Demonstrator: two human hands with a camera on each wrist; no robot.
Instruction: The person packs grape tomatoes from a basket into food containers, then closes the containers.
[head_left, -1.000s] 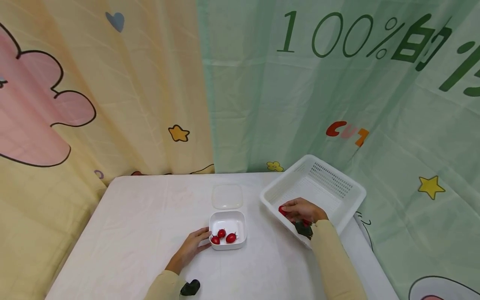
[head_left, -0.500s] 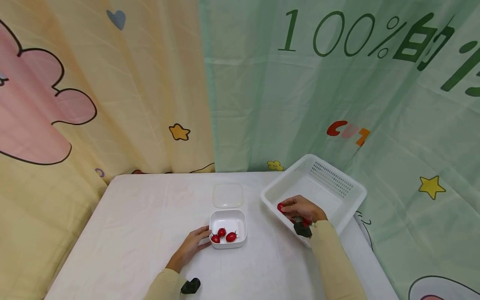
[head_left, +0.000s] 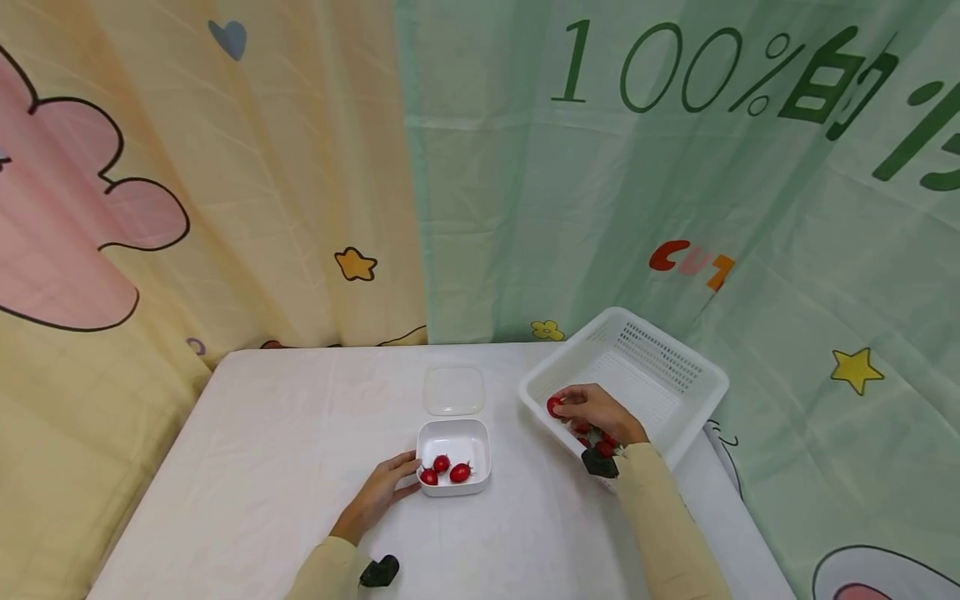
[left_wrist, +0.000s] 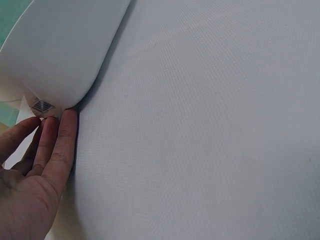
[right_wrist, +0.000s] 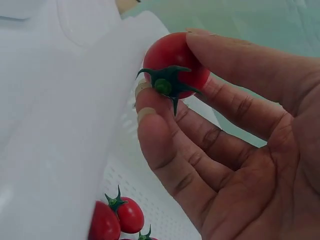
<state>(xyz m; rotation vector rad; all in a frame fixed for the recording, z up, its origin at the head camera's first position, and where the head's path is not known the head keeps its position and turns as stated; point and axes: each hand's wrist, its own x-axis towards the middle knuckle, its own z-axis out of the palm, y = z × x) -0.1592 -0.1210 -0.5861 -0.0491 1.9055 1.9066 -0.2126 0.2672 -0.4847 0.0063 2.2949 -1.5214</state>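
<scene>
Pale yellow sleeves (head_left: 667, 521) reach to the wrists (head_left: 347, 528), each bearing a small black device (head_left: 379, 572), apparently a camera; left hand (head_left: 378, 490) and right hand (head_left: 600, 412) are bare.

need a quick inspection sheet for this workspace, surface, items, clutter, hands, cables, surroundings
Surface: white table, its covering faintly creased.
Job's things: white box holding three red tomatoes; white basket at the table's right end with loose tomatoes inside, count partly hidden.
Clutter: clear flat lid-like piece lying just beyond the box.
Left hand: fingertips against the box's left side.
Right hand: pinches one tomato, green stem attached, over the basket.
Cables: nothing seen.
Surroundings: yellow curtain and green curtain, both printed, hanging behind the table.
</scene>
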